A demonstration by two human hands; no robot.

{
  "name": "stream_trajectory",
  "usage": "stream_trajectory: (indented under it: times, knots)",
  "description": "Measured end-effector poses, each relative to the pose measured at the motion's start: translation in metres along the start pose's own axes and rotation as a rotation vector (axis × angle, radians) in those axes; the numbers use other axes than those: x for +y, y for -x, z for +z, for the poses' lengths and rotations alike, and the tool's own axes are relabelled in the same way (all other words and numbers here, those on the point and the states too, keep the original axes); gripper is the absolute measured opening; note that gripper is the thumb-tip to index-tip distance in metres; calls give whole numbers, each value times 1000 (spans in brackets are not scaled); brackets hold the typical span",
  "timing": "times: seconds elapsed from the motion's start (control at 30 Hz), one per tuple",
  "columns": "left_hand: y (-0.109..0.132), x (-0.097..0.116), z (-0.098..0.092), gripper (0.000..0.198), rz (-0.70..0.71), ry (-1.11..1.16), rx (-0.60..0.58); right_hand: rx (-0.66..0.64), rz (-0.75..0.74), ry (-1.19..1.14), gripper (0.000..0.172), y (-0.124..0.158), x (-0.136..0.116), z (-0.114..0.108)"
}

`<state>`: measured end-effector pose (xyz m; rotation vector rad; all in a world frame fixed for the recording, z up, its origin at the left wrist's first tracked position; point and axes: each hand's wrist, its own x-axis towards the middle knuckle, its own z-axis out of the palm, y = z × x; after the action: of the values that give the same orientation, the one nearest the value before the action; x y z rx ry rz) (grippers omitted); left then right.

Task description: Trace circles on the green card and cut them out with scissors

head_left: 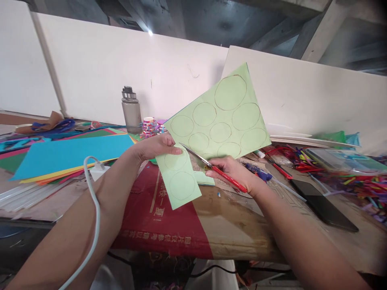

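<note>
A pale green paper sheet (219, 121) with several drawn circles is pinched at its left edge by my left hand (163, 146). A strip of the sheet, bearing two circles, hangs down below my thumb, partly cut away from the larger part. My right hand (227, 169) grips a pair of scissors (225, 178) with red handles. The blades point up and left, their tips at the paper close to my left thumb. A small green paper piece (204, 178) lies on the table behind the hanging strip.
Coloured paper sheets (75, 153) are stacked at the left. A grey bottle (131, 110) stands at the back beside small wrapped stacks (148, 127). On the right lie a phone (323, 205), a red-handled tool (282, 170) and a clear plastic case (347, 159). A white cable (97, 213) crosses my left forearm.
</note>
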<state>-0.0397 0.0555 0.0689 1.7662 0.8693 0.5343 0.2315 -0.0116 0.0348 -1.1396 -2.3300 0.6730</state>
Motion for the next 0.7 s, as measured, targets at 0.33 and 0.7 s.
stream_trajectory:
  times: [0.33,0.7]
  knots:
    - [-4,-7,-4,37,-36,-21,-80,-48,33,-58,46,1,-5,0]
    - [-5,-9,-6,44,-41,-303,-39,-13,31,91,43,0,1,1]
